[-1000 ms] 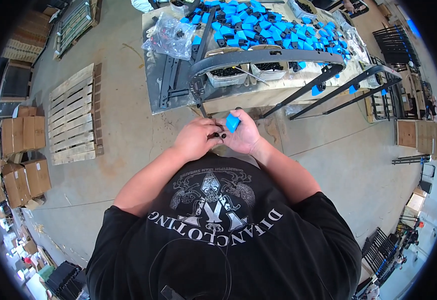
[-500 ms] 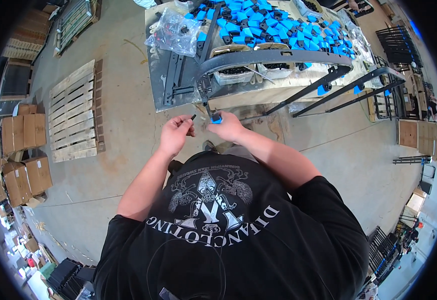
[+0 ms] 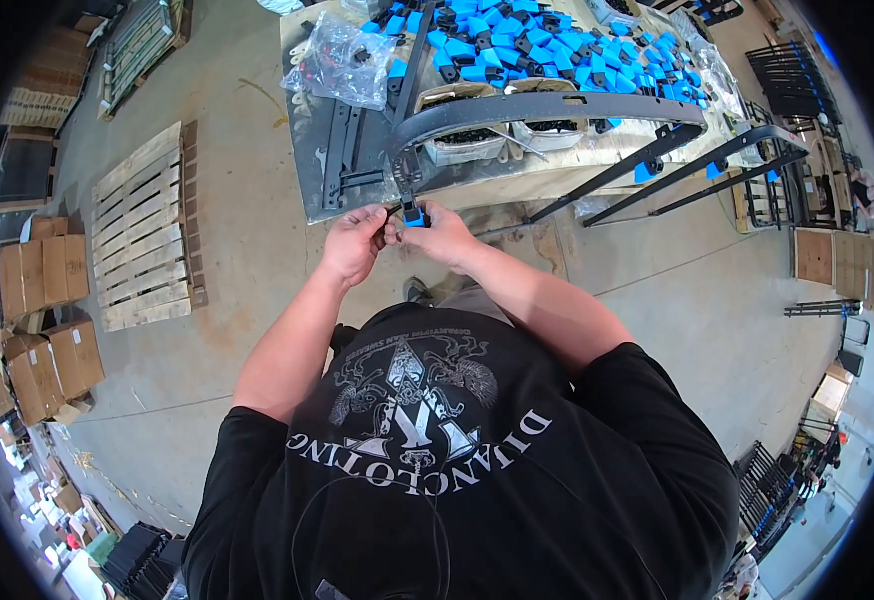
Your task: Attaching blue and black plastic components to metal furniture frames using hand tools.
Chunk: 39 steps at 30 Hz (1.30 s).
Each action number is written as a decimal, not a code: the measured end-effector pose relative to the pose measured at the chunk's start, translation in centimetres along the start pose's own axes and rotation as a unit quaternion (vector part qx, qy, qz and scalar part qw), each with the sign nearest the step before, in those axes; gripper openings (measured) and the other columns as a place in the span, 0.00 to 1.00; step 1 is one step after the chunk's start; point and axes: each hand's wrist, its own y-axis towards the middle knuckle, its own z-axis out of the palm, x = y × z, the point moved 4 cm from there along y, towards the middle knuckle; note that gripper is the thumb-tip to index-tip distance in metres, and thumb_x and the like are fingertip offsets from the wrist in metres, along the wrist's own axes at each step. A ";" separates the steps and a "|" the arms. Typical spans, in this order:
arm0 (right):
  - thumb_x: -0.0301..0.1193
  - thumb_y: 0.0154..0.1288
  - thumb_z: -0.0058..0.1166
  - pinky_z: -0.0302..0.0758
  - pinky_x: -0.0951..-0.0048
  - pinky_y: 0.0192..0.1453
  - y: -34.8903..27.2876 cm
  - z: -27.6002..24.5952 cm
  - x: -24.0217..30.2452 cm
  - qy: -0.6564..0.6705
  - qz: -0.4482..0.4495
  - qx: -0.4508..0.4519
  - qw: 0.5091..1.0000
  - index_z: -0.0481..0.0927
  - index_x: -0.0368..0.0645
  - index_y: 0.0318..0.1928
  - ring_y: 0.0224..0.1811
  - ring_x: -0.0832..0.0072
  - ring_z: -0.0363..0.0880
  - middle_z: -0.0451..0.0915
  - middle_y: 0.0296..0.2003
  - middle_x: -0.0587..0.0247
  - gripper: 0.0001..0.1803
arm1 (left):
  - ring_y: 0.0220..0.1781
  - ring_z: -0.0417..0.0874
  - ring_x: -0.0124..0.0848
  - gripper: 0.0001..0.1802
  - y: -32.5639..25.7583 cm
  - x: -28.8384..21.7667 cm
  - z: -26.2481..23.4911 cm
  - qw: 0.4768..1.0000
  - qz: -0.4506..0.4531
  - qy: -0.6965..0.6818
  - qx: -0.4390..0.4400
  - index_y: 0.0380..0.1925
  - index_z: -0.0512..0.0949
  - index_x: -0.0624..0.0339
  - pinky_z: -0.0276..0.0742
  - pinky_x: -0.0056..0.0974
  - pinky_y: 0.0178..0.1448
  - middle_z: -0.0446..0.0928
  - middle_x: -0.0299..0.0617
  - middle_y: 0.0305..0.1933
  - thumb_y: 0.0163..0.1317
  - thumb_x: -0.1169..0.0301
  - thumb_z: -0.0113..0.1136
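Note:
My left hand [image 3: 354, 245] pinches a small dark pin-like part [image 3: 391, 212] between thumb and fingers. Close beside it, my right hand [image 3: 441, 238] grips a blue-and-black plastic piece [image 3: 415, 216]. That piece sits at the lower end of a bent black metal frame [image 3: 557, 106], against or around its tube; the exact fit is hidden by my fingers. Both hands are nearly touching, just off the near edge of the worktable [image 3: 497, 190]. A heap of similar blue-and-black pieces [image 3: 517, 45] lies at the table's far side.
Boxes of small black parts [image 3: 462, 140] and a clear plastic bag [image 3: 339, 65] lie on the table. More black frames [image 3: 697, 178] with blue pieces lean along its right side. A wooden pallet [image 3: 142, 235] and cardboard boxes [image 3: 52, 360] stand to the left.
My left hand has moved right and slightly up, bringing the small dark part to the blue-and-black piece. My right hand has shifted a little upward with that piece.

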 end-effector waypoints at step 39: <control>0.49 0.76 0.49 0.75 0.66 0.44 -6.4 -2.8 3.7 0.438 0.108 0.147 0.880 0.74 0.41 0.55 0.42 0.69 0.77 0.78 0.44 0.58 0.23 | 0.47 0.80 0.45 0.10 -5.1 -2.0 10.0 0.706 0.343 0.614 0.078 0.41 0.86 0.59 0.76 0.45 0.52 0.82 0.44 0.43 0.60 0.71 0.67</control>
